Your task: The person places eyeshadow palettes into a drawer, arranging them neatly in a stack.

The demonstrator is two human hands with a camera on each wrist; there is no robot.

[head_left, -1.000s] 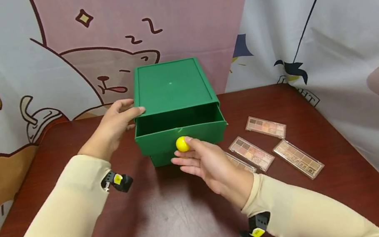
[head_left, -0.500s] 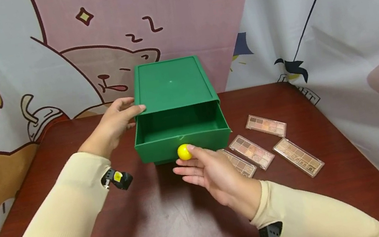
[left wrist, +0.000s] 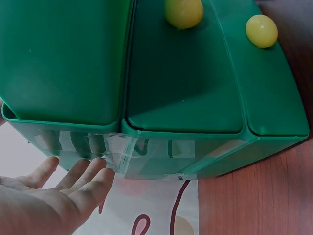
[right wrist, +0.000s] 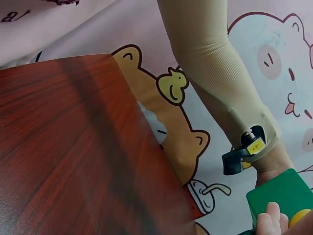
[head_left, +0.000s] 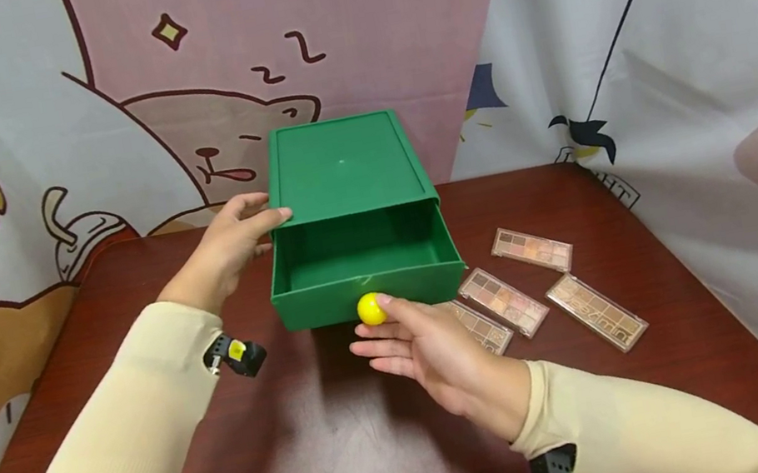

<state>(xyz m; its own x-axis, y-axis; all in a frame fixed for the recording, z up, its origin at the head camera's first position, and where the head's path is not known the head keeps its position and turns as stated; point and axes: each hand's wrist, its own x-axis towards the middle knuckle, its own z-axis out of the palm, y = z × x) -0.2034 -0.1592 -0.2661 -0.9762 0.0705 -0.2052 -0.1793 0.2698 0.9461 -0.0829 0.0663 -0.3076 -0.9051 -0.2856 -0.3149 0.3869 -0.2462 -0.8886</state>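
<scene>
A green plastic drawer cabinet (head_left: 340, 167) stands on the table, its top drawer (head_left: 319, 306) pulled out so the green inside shows. My right hand (head_left: 441, 352) pinches the drawer's round yellow knob (head_left: 371, 309) between thumb and index finger, the other fingers extended below it. At the cabinet's left side, my left hand (head_left: 223, 247) rests with its thumb on the top edge and its fingers along the side wall. Lower drawers in the left wrist view carry yellow knobs (left wrist: 261, 31) too. Clear tape (left wrist: 161, 148) covers part of the side wall.
Several makeup palettes lie on the table right of the cabinet: one at the back (head_left: 532, 249), one at the right (head_left: 596, 312), others nearer my right hand (head_left: 505, 301). A printed cloth (head_left: 403, 29) hangs behind the dark red table (head_left: 298, 470).
The top drawer has slid further out toward me, with my right hand holding its knob. My left hand has stayed at the cabinet's side.
</scene>
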